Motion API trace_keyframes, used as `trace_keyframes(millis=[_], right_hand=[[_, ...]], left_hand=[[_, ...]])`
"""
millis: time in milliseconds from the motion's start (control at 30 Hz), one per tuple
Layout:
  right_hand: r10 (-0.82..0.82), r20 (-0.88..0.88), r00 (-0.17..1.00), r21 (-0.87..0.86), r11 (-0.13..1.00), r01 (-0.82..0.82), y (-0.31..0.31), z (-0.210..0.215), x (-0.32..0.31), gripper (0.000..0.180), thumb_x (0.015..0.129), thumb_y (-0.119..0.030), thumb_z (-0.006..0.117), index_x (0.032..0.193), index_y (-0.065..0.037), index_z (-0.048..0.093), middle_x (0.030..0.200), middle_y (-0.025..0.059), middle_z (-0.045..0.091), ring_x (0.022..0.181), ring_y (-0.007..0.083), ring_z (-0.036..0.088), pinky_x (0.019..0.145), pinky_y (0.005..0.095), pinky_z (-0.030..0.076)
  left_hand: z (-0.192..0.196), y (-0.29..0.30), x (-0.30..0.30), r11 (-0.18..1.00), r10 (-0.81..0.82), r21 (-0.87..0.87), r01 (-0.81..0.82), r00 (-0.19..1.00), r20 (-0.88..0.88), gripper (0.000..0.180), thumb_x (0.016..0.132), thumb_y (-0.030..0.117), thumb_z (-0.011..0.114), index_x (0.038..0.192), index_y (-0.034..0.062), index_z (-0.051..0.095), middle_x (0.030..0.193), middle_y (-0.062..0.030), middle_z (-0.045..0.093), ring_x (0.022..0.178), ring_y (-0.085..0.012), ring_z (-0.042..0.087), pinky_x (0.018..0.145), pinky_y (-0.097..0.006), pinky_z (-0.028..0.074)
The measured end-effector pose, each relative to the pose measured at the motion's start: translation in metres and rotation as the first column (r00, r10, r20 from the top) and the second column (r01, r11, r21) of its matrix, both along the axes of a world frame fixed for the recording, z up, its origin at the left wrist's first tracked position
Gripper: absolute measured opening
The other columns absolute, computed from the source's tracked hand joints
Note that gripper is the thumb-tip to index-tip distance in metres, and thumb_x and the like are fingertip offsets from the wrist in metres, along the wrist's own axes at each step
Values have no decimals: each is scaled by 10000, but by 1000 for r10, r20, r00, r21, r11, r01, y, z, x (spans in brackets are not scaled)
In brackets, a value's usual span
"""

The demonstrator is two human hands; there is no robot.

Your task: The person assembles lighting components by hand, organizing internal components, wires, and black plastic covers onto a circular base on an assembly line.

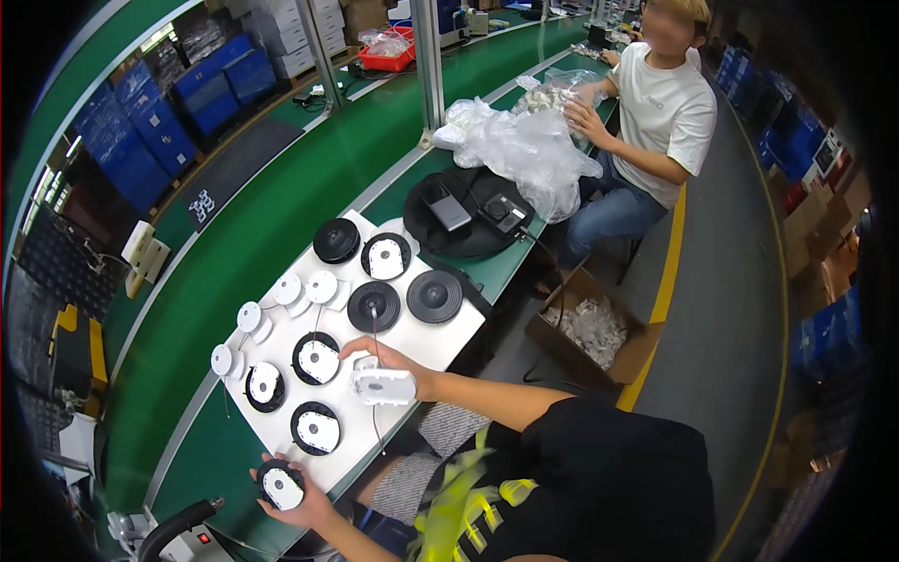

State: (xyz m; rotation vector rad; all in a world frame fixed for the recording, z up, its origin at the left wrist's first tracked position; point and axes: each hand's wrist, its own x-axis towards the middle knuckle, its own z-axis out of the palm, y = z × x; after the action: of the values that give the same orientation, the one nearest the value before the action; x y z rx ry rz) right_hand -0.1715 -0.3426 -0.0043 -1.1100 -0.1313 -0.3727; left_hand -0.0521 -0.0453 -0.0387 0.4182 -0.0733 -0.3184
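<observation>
My left hand [309, 509] grips a round black base with a white plate [281, 487] on it, just off the near left corner of the white board [449, 348]. Over the board's right side, my right hand [401, 359] holds a white plastic part [384, 386] with a thin wire dangling. Its fingertips reach beside another black base with a white plate [316, 358]. Nearby lie two similar pieces, a black base with a white plate [265, 386] and another assembled base [316, 428]. Farther back sits a bare black disc [373, 306] with a wire at its centre.
Several white round-headed parts [250, 318] line the board's left edge. Behind the board lies a black bag [454, 229] with a grey box-shaped device. Clear plastic bags [515, 140] sit near a seated co-worker [655, 112]. An open carton [595, 328] stands on the floor to the right.
</observation>
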Motion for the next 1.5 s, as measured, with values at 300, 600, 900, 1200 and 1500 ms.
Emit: trace_keyframes(millis=[300,600,900,1200,1500], right_hand=[[0,0,1000,167,986,0,-7,-29,-27,697,965,-622,419,1367,-53,380,1039,61,580,958,107,571,864,267,447],[25,-33,999,114,993,-22,-19,-30,-19,674,960,-610,439,1381,-89,365,1070,62,554,1011,126,555,889,308,456],[94,-75,993,128,988,-84,-18,-31,-21,668,994,-571,368,1391,-35,344,1124,89,545,1014,135,538,909,293,419],[-175,-138,975,-126,979,158,-32,-15,-42,688,981,-571,397,1404,-31,346,1104,98,527,970,141,524,866,283,414],[-579,141,803,-802,409,435,-29,-61,-34,479,980,-330,465,1311,14,432,1316,162,452,1238,287,440,1056,408,357]], left_hand=[[6,-1,-6,996,47,71,-48,999,13,554,956,434,466,1465,219,418,1478,-164,424,1307,-405,428,991,-500,447],[49,-5,23,853,77,-481,-203,960,-270,538,787,243,611,1283,41,566,1385,-190,479,1353,-409,361,979,-503,422],[32,-10,22,850,105,-464,-249,944,-314,468,808,249,630,1229,47,598,1378,-212,449,1305,-420,390,957,-506,441],[5,-9,31,990,97,114,-88,992,-78,544,955,353,503,1471,203,412,1525,-196,344,1362,-383,372,1045,-505,399],[4,-4,34,979,176,-85,-186,977,-118,463,897,404,548,1269,129,566,1124,-199,626,1062,-358,607,884,-530,519]])
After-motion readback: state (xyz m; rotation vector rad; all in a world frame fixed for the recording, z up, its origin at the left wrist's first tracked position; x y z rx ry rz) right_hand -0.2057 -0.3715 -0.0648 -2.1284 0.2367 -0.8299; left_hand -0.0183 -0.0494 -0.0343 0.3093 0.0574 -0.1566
